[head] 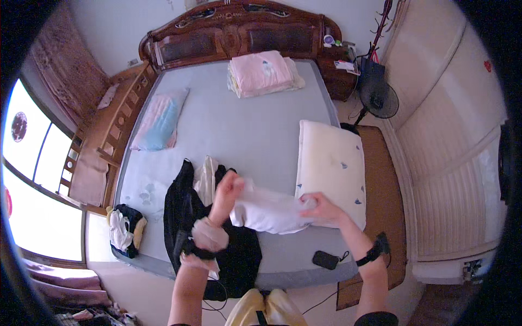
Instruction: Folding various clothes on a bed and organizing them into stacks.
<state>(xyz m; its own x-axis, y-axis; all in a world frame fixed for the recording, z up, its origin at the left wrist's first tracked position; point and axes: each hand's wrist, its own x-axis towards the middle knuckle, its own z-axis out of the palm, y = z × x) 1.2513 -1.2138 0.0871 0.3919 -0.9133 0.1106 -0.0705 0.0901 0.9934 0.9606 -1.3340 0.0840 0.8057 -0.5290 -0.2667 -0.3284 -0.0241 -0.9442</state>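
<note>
A white cloth garment (269, 210), blurred by motion, is stretched between my hands above the near part of the bed. My left hand (229, 189) grips its left end, the fingers closed. At its other end, my right hand (322, 208) pinches the cloth between thumb and fingers. Below and left of the garment lies a black garment (179, 216), spread over the bed and its near edge. A smaller white cloth (206, 179) rests on the black one. To the right is a cream folded pad (330, 163) with small blue prints.
On the bed (244, 134) lie a folded pink quilt (263, 73), a pink and blue pillow (159, 120), a small clothes pile (126, 230) and a black pouch (325, 260). A wooden crib (118, 118) borders the left side; a fan (379, 100) stands behind at right. Cables cross the floor.
</note>
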